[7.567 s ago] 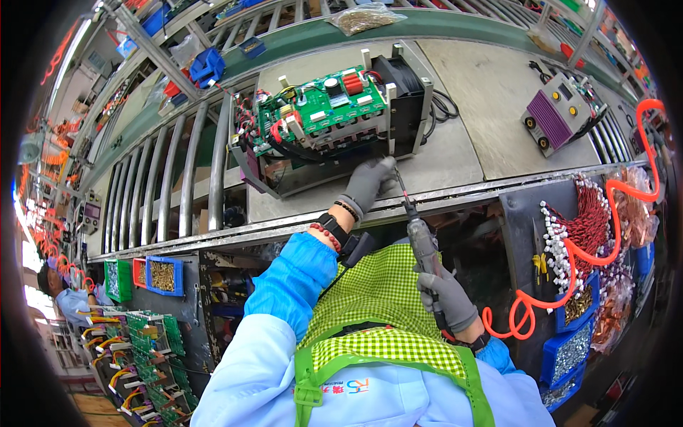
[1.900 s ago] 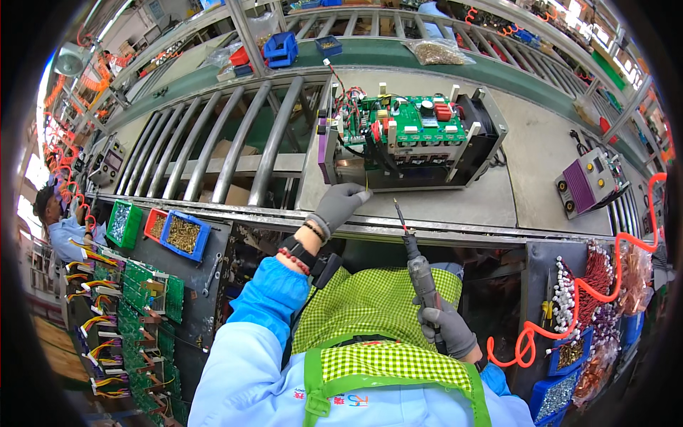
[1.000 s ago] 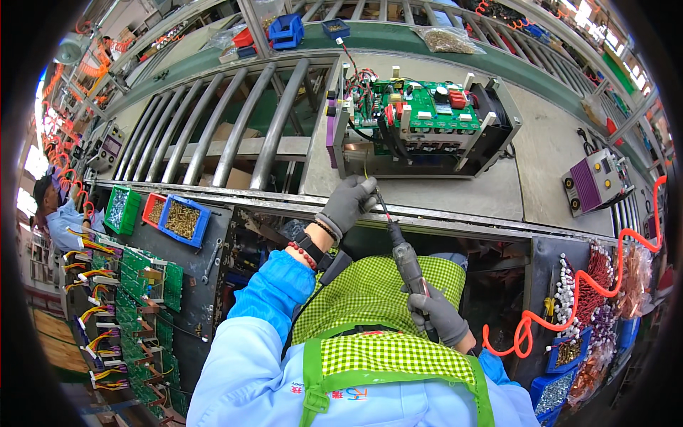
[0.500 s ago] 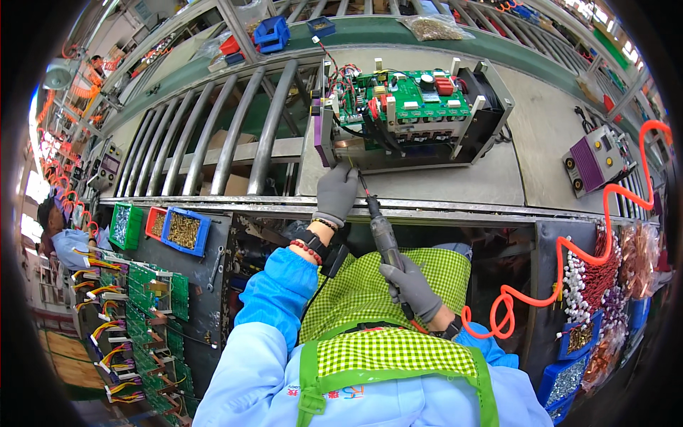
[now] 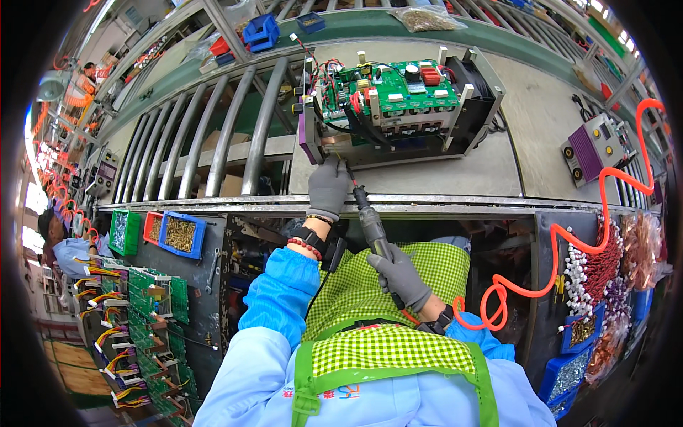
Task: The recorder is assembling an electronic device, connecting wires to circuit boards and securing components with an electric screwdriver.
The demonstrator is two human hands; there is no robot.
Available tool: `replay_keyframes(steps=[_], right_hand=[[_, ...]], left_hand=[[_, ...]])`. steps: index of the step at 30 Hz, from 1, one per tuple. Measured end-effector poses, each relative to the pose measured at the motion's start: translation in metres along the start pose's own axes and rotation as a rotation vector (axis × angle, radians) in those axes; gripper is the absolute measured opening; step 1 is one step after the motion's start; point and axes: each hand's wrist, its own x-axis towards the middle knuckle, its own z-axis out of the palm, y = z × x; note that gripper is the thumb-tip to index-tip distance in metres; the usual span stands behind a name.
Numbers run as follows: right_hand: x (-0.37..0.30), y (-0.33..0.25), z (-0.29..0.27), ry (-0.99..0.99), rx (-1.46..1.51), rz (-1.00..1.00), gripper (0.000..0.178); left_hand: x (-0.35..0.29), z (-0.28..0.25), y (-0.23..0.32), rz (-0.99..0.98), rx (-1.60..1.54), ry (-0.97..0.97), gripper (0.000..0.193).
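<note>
Your L hand (image 5: 329,187) at 12 o'clock, fingers bunched, pinch unclear, R hand (image 5: 400,276) wrapped round driver (image 5: 371,226) aimed 11, open unit (image 5: 402,103) at 1, orange hose (image 5: 500,292) looped at 4.

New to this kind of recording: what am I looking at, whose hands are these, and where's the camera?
No robot here: these are a person's own gloved hands, seen from above by a wide camera worn on the head. The right hand grips a power screwdriver. The left hand is at the near left corner of an opened unit with a green circuit board; whether it holds anything is hidden. That unit sits on a metal worktop; a second, purple-sided unit stands farther right.
</note>
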Motion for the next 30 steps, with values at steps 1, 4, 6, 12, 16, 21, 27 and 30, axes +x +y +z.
replay_keyframes(steps=[1, 4, 6, 12, 16, 21, 27, 30], right_hand=[[0.000, 0.000, 0.002, 0.000, 0.002, 0.001, 0.051], [-0.001, 0.001, 0.006, 0.021, 0.002, 0.002, 0.051], [-0.002, 0.001, 0.008, 0.023, 0.005, 0.007, 0.050], [-0.002, 0.002, 0.014, -0.031, 0.129, 0.050, 0.041], [-0.008, -0.009, 0.027, -0.087, 0.356, 0.146, 0.037], [-0.005, -0.002, 0.031, -0.045, 0.245, 0.127, 0.037], [-0.002, -0.002, 0.030, -0.055, 0.247, 0.106, 0.041], [0.001, 0.002, 0.028, -0.040, 0.211, 0.102, 0.042]], left_hand=[[0.000, 0.000, 0.000, 0.004, 0.007, 0.001, 0.018], [0.001, 0.001, 0.002, 0.012, 0.035, -0.004, 0.018], [0.001, 0.000, 0.003, 0.009, 0.036, -0.006, 0.018], [0.004, 0.003, 0.004, 0.007, 0.067, -0.010, 0.018], [0.015, 0.008, 0.002, 0.140, 0.174, -0.019, 0.018], [0.022, 0.014, -0.006, 0.204, 0.232, -0.023, 0.016], [0.023, 0.015, -0.003, 0.189, 0.207, -0.024, 0.016], [0.023, 0.013, -0.004, 0.190, 0.181, -0.019, 0.015]])
